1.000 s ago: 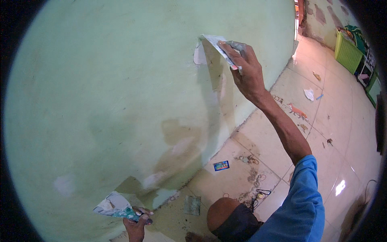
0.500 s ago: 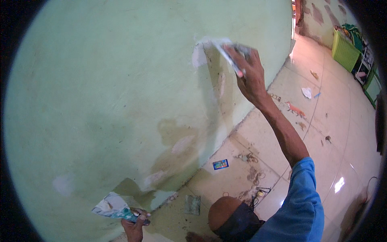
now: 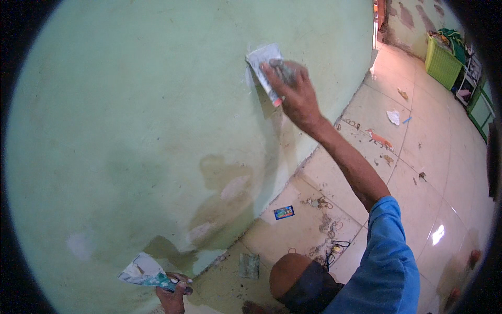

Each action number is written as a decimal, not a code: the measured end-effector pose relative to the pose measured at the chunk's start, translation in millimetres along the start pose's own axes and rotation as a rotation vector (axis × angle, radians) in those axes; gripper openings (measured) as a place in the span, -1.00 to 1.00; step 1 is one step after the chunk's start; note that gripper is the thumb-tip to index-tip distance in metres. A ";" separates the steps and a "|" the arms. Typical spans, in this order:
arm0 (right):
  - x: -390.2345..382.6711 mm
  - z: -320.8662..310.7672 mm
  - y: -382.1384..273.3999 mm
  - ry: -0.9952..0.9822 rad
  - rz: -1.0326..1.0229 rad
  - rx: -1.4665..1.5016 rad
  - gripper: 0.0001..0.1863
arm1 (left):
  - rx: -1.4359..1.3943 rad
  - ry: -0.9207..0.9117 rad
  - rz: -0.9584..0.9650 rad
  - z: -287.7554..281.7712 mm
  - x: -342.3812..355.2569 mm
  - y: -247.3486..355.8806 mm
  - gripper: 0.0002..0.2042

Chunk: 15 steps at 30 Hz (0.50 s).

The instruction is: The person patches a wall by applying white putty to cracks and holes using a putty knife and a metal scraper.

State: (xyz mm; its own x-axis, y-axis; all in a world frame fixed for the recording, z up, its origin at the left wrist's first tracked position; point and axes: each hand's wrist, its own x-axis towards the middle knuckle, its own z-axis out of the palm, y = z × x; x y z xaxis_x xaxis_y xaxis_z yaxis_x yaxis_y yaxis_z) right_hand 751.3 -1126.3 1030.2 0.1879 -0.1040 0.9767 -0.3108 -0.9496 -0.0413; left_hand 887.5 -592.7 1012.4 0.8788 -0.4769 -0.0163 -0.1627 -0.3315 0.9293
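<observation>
Pressed to the pale green wall (image 3: 120,115) is a flat putty trowel (image 3: 264,56) smeared with white. My right hand (image 3: 297,97) wraps round its back, arm stretched out ahead. A whitish patch of filler lies partly hidden under the blade. Low at the left, my left hand (image 3: 172,300) grips the handle of a wide putty knife (image 3: 145,272), its blade loaded with white putty and its handle teal-stained. Lighter patches (image 3: 235,187) mark the wall between the two hands.
Along the wall's foot runs a tiled floor (image 3: 324,167) littered with debris, rubber bands, a small colourful card (image 3: 284,212) and a fox-shaped cutout (image 3: 380,139). A greyish square (image 3: 249,266) lies near my knee (image 3: 293,275). Far right stands a yellow-green basket (image 3: 442,63) of cloth.
My right hand has carried the trowel left across the wall, over the whitish patch, and the blade now lies flatter. My left hand with the putty knife stays nearly in place.
</observation>
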 end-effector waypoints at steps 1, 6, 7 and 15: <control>-5.4 1.6 -0.9 0.007 -0.018 -0.001 -0.27 | 0.014 -0.038 -0.016 -1.2 0.2 1.1 -0.75; -18.9 -15.7 -2.2 -0.096 0.048 0.086 -0.28 | -0.022 -0.040 -0.010 -0.6 2.0 -2.0 -0.76; -15.9 -19.9 -2.4 -0.137 0.289 0.145 -0.31 | -0.043 -0.027 0.012 1.2 2.9 -4.4 -0.76; -4.0 -2.8 -37.0 -0.118 0.129 0.057 -0.23 | 0.027 -0.003 -0.018 -4.8 5.4 -10.5 -0.77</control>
State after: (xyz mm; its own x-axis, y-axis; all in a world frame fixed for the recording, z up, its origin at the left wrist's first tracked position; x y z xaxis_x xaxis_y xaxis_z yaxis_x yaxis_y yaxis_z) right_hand 759.4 -1090.0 1028.4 0.2592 -0.2565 0.9311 -0.2868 -0.9410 -0.1794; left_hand 896.1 -587.8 1004.3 0.8806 -0.4726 -0.0343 -0.1586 -0.3620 0.9186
